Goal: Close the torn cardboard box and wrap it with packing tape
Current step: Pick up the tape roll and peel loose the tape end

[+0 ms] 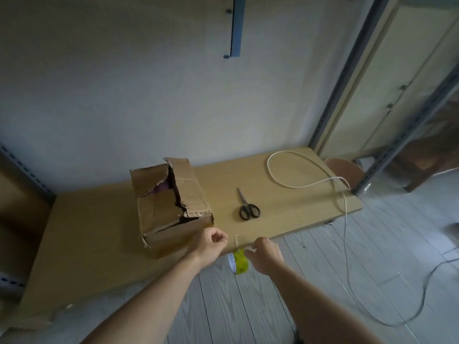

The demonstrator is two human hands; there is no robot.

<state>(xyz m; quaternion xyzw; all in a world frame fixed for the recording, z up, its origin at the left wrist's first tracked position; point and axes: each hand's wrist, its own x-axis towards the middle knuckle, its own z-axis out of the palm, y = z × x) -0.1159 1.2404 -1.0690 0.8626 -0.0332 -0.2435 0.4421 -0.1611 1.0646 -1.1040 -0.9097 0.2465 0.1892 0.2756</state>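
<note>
Pale wall [124,95] rises behind a low wooden board [285,202] that runs from a metal shelf upright at the far left to a grey metal post [397,145] at the right, with grey plank flooring [323,281] in front of it. Toward the left of the board sits the torn cardboard box [171,207], its top flaps ragged and split open along a jagged gap, with something purplish visible inside; a front seam also gapes near the lower edge.

Just in front of the box's right front corner is the person's left hand [211,247], fingers curled inward in a loose fist with the fingertips pinched together; whether it holds the end of the tape cannot be told for certain. The hand is close to the box but does not appear to press on it. Between the two hands, at the board's front edge, a thin pale strip of tape [236,242] stands up. Below it, partly hidden, is a roll of packing tape [239,263] with a yellow-green core and a white edge. The right hand [264,255] grips the roll from the right, fingers closed around it, a scrap of tape at its fingertips.

Farther back on the board, to the right of the box and well apart from both hands, lie black-handled scissors [247,206], closed, blades pointing away. A white cable [298,170] loops over the right end of the board and trails down onto the floor.
</note>
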